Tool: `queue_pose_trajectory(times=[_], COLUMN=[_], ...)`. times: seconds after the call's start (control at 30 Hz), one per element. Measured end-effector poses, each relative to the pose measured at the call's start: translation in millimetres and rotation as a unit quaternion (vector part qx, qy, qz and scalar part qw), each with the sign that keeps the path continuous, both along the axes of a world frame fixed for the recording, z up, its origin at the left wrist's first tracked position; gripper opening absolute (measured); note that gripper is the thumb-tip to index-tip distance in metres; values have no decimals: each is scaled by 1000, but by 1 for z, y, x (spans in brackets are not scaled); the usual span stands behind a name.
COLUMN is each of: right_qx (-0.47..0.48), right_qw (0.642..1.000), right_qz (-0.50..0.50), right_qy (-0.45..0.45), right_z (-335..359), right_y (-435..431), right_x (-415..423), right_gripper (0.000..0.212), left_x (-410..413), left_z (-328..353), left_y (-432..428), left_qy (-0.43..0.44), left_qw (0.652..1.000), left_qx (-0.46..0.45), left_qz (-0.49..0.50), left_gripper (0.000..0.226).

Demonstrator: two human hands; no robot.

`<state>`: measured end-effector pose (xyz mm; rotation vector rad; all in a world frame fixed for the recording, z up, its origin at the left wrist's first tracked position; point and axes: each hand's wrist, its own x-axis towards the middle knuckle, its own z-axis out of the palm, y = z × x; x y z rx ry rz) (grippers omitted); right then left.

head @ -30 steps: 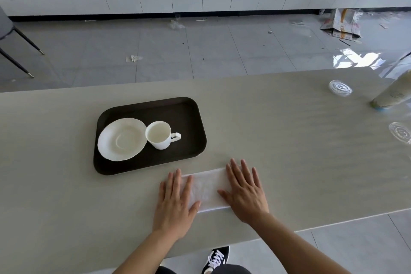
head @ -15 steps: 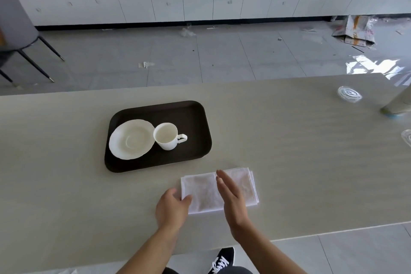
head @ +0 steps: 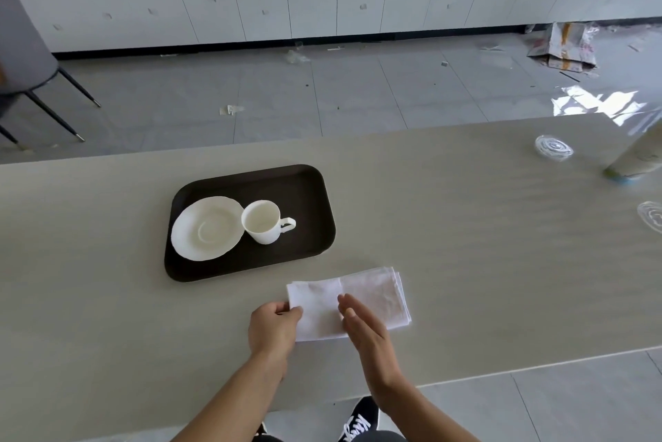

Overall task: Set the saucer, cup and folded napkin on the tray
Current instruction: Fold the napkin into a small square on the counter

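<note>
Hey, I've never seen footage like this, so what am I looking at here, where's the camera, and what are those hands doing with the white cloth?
There is no machine here. The picture comes from a wide-angle camera worn on a person's head, looking forward and down, so the two bare arms coming in from the bottom are the wearer's own.

On the pale table sits a dark tray. On it lie a white saucer and, beside it to the right, an upright white cup with its handle pointing right.

Nearer the wearer, off the tray, lies a folded white napkin. The left hand pinches its left edge. The right hand is open, edge-on over the middle of the napkin; whether it touches the cloth I cannot tell.

At the far right are clear round glass pieces, cut off partly by the frame.
</note>
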<state>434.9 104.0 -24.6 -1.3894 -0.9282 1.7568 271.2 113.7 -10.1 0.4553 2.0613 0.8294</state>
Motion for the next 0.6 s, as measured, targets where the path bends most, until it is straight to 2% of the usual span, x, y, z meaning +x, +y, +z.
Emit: queue_pose_trajectory(times=[0.13,0.2,0.27,0.33,0.4,0.5,0.6], right_qx=[-19,11,67,101,103,99,92], right_qw=[1000,998,978,924,879,859,860], right_qz=[-8,-49,-93,-87,-42,13,40], right_qy=[-5,-42,-174,-357,-463,-502,-500], right_z=[-3,0,2,0,-3,-2,-1], right_y=[0,11,27,42,52,59,63], right_x=[7,19,38,59,74,78,76], right_gripper=[34,29,23,20,20,12,20], left_x=[6,8,9,12,17,27,41], left_z=[3,7,11,16,20,26,33], left_y=[-2,-1,1,1,2,4,10], left_qy=[19,39,43,33,45,99,133], left_qw=[999,998,998,997,994,984,972], left_qx=[26,37,50,64,83,115,150], left_qz=[1,-9,-19,-31,-51,-93,-124], left_gripper=[5,2,7,15,21,23,22])
